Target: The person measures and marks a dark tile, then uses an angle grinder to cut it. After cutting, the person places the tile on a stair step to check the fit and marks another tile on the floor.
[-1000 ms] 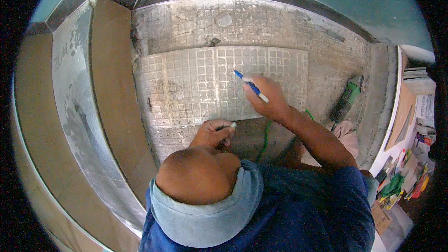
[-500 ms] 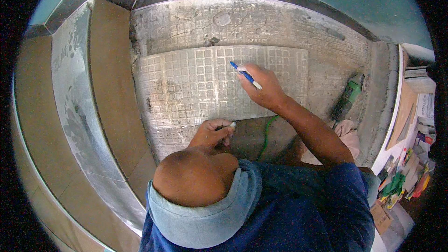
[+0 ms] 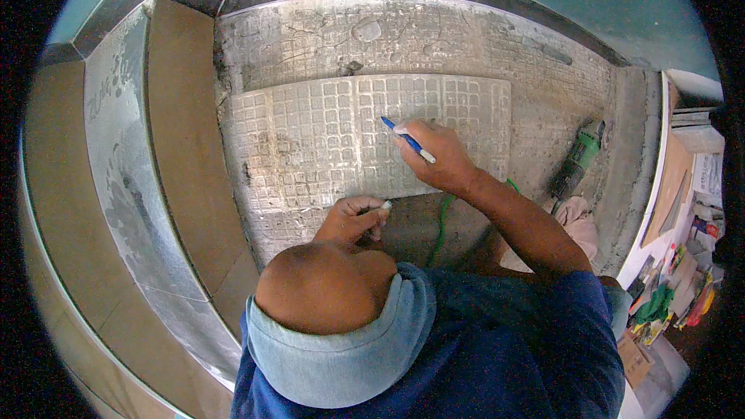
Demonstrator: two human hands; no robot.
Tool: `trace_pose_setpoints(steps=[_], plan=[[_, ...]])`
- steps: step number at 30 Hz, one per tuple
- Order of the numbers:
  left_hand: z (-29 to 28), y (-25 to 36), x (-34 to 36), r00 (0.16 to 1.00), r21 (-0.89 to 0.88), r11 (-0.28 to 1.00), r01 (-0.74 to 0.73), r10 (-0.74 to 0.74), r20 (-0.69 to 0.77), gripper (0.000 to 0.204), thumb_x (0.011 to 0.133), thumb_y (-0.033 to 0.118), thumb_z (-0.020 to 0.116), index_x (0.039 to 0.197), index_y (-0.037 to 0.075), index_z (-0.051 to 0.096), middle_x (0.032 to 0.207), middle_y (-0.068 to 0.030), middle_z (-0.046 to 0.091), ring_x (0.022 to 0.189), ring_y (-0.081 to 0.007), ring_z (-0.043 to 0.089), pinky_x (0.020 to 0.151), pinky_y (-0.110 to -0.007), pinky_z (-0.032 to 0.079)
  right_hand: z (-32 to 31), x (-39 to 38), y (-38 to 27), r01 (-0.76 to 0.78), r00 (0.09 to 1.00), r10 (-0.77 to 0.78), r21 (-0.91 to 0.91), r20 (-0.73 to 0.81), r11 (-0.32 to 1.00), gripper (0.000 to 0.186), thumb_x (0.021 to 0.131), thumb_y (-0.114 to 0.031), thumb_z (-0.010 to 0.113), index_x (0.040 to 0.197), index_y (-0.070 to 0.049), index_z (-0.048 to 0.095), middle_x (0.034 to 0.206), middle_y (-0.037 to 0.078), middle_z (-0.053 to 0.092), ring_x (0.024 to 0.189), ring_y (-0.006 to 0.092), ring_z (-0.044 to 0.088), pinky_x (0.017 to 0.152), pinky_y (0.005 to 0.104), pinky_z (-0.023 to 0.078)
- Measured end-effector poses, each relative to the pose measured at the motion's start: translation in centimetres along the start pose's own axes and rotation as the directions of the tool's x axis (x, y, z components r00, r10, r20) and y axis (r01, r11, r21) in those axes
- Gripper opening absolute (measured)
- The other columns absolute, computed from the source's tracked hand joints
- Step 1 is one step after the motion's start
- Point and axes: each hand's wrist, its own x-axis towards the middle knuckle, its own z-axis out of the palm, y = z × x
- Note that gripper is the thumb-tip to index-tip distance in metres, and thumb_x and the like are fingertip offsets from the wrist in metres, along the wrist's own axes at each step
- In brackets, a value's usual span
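Right hand [image 3: 441,155] pinching slim blue-and-white pen [image 3: 416,145] — grey rectangular grid-patterned tile [image 3: 318,136] beneath it. Left hand [image 3: 349,219], fingers curled — pinching small white piece [image 3: 386,206].

A dark navy top [image 3: 504,349] filled the lower middle of the frame, its plain short sleeve [image 3: 578,306] ending loosely at lower right. Left of it curved pale grey-blue, denim-like cloth [image 3: 334,368] with a broad stitched hem. The left hand [image 3: 353,219] and right hand [image 3: 436,157] were bare.
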Motion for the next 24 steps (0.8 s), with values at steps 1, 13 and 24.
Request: trace_pose_setpoints(steps=[1, 13, 24], plan=[[-0.1, -0.1, 0.1, 1.000, 0.024, 1.000, 0.000, 0.000, 0.001, 0.015, 0.096, 0.022, 0.071, 0.096, 0.007, 0.071, 0.073, 0.0018, 0.064, 0.061, -0.0074, 0.058, 0.054, -0.024, 0.045, 0.1, -0.1, 0.0, 0.025, 1.000, -0.025, 0.001, -0.018, 1.000, 0.017, 0.092, -0.015, 0.067, 0.105, -0.006, 0.062, 0.083, 0.017, 0.064, 0.074, 0.0373, 0.066, 0.064, 0.0438, 0.049], [-0.2, 0.0, 0.0, 1.000, 0.026, 1.000, 0.000, -0.001, 0.021, 0.024, 0.098, 0.029, 0.069, 0.091, 0.007, 0.070, 0.075, -0.0013, 0.068, 0.065, -0.0114, 0.063, 0.059, -0.028, 0.050, 0.4, -0.8, 0.1, 0.103, 0.991, -0.101, 0.025, -0.083, 0.994, 0.018, 0.093, -0.013, 0.067, 0.108, -0.005, 0.062, 0.085, 0.017, 0.065, 0.075, 0.0363, 0.066, 0.065, 0.0422, 0.051], [0.0, 0.5, -0.3, 0.999, 0.026, 0.999, 0.040, -0.039, -0.019, 0.024, 0.097, 0.031, 0.070, 0.092, 0.007, 0.070, 0.077, -0.0013, 0.068, 0.064, -0.0113, 0.063, 0.057, -0.027, 0.049, 0.9, 1.3, 0.9, 0.014, 0.984, -0.006, 0.042, -0.180, 0.999, 0.024, 0.093, -0.010, 0.068, 0.115, -0.003, 0.062, 0.095, 0.018, 0.069, 0.084, 0.0325, 0.070, 0.074, 0.0390, 0.054]])
